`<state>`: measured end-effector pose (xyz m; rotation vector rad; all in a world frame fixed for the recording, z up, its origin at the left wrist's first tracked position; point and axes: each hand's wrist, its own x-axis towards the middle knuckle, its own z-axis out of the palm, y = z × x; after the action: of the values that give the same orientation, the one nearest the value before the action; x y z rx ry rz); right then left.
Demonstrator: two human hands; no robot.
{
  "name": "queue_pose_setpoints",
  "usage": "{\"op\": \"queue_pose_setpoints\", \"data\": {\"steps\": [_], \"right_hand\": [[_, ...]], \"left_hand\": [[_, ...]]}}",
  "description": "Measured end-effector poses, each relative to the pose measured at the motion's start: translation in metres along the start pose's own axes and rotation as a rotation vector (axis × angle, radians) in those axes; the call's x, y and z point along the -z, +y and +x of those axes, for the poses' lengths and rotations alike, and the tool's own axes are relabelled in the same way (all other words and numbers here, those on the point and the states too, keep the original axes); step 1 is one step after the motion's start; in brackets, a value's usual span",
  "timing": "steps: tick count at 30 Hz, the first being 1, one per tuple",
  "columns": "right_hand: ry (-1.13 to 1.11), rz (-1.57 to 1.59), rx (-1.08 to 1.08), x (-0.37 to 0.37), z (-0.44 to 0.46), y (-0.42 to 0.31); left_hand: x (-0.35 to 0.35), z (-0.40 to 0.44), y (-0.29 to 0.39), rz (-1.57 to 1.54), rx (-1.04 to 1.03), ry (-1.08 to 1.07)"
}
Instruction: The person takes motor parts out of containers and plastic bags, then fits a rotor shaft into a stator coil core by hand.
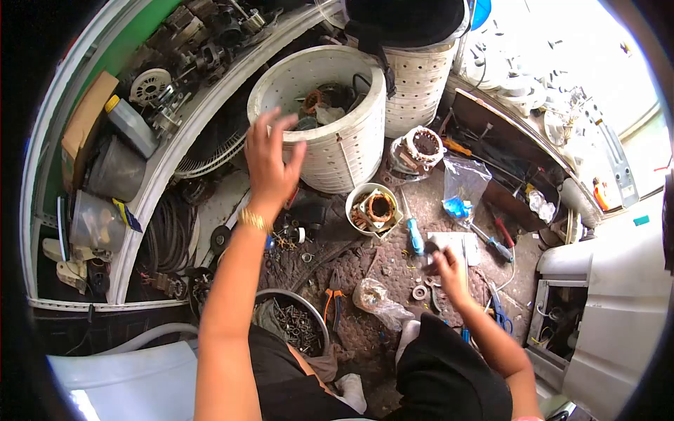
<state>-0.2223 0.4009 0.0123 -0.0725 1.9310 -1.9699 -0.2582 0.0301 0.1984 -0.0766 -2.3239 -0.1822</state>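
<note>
Dark and blurred, a small part [430, 254] sat pinched by the right hand [451, 272] above the brown mat [379, 270], toward its right edge; the left hand's grip [274, 161] spread bare before the white drum [326, 165]. Loose fingertips could have dropped the part beside the blue screwdriver [415, 237].

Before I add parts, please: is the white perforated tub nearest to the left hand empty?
Not empty: through its open top, the tub shows a reddish-brown part and a pale piece inside.
</note>
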Motion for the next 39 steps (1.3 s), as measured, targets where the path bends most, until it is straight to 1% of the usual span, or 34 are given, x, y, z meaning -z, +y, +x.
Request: {"op": "queue_pose_setpoints", "data": {"steps": [1, 2, 3, 4, 5, 6, 7, 9, 11, 12, 13, 15, 17, 19, 20, 22, 23, 26, 27, 28, 29, 31, 34, 35, 36, 37, 38, 39], "right_hand": [[0.071, -0.134, 0.109, 0.012, 0.025, 0.008], [0.102, -0.267, 0.278, 0.020, 0.048, -0.014], [0.134, -0.399, 0.448, 0.023, 0.072, -0.051], [0.119, -0.450, 0.654, 0.022, 0.096, -0.090], [0.126, -0.366, 0.681, 0.021, 0.125, -0.116], [0.151, -0.368, 0.798, 0.021, 0.156, -0.141], [0.164, -0.512, 0.922, 0.023, 0.183, -0.168], [0.274, -0.787, 1.037, 0.019, 0.232, -0.216], [0.407, -0.885, 1.161, 0.007, 0.272, -0.247], [0.400, -0.866, 1.084, 0.006, 0.298, -0.253], [0.392, -0.847, 1.008, 0.009, 0.322, -0.255], [0.390, -0.954, 1.151, 0.018, 0.351, -0.253], [0.455, -0.964, 0.816, 0.000, 0.317, -0.264], [0.588, -1.122, 0.853, 0.025, 0.344, -0.252], [0.548, -1.041, 0.872, 0.028, 0.346, -0.249], [0.510, -0.998, 0.864, 0.035, 0.361, -0.241], [0.528, -1.062, 0.839, 0.044, 0.374, -0.238], [0.474, -1.133, 1.020, 0.053, 0.385, -0.241], [0.437, -1.173, 1.063, 0.072, 0.406, -0.242], [0.409, -1.237, 1.114, 0.084, 0.419, -0.244], [0.360, -1.241, 1.064, 0.085, 0.419, -0.248], [0.381, -1.234, 1.210, 0.080, 0.419, -0.249], [0.387, -1.213, 1.209, 0.082, 0.419, -0.246], [0.420, -1.267, 1.166, 0.084, 0.422, -0.246], [0.445, -1.227, 1.075, 0.073, 0.406, -0.246], [0.468, -1.187, 0.982, 0.054, 0.382, -0.247], [0.507, -1.147, 1.002, 0.052, 0.377, -0.238], [0.511, -1.034, 0.982, 0.045, 0.374, -0.225]], "left_hand": [[-0.012, 0.016, -0.019, -0.006, -0.045, 0.042], [-0.030, 0.024, -0.035, -0.095, -0.004, 0.085], [-0.036, 0.024, -0.038, -0.053, 0.042, 0.057], [-0.042, 0.025, -0.035, -0.012, 0.089, 0.028], [-0.047, 0.025, -0.036, 0.030, 0.137, -0.002], [-0.052, 0.023, -0.041, 0.028, 0.143, 0.086], [-0.051, 0.021, -0.042, 0.017, 0.139, 0.067], [-0.046, 0.020, -0.047, 0.008, 0.132, 0.036], [-0.048, 0.020, -0.056, -0.002, 0.120, 0.063], [-0.049, 0.020, -0.059, 0.000, 0.137, 0.052], [-0.044, 0.023, -0.058, -0.010, 0.154, -0.012], [-0.045, 0.021, -0.062, 0.036, 0.150, -0.010], [-0.047, 0.018, -0.064, -0.007, 0.125, 0.061], [-0.045, 0.020, -0.061, 0.014, 0.164, 0.031], [-0.050, 0.019, -0.061, 0.014, 0.161, 0.051], [-0.050, 0.017, -0.062, 0.043, 0.172, 0.085], [-0.048, 0.018, -0.058, 0.045, 0.186, 0.105], [-0.051, 0.016, -0.052, 0.045, 0.213, 0.168], [-0.053, 0.016, -0.050, 0.051, 0.222, 0.200], [-0.054, 0.016, -0.049, 0.047, 0.231, 0.205], [-0.054, 0.015, -0.049, 0.043, 0.231, 0.195], [-0.053, 0.015, -0.051, 0.031, 0.227, 0.177], [-0.050, 0.020, -0.048, 0.002, 0.315, 0.083], [-0.051, 0.020, -0.045, -0.020, 0.347, 0.052], [-0.051, 0.025, -0.036, 0.052, 0.443, -0.013], [-0.056, 0.031, -0.023, 0.029, 0.408, 0.053], [-0.065, 0.040, -0.007, 0.004, 0.377, 0.122], [-0.073, 0.051, 0.010, -0.018, 0.347, 0.196]]}}
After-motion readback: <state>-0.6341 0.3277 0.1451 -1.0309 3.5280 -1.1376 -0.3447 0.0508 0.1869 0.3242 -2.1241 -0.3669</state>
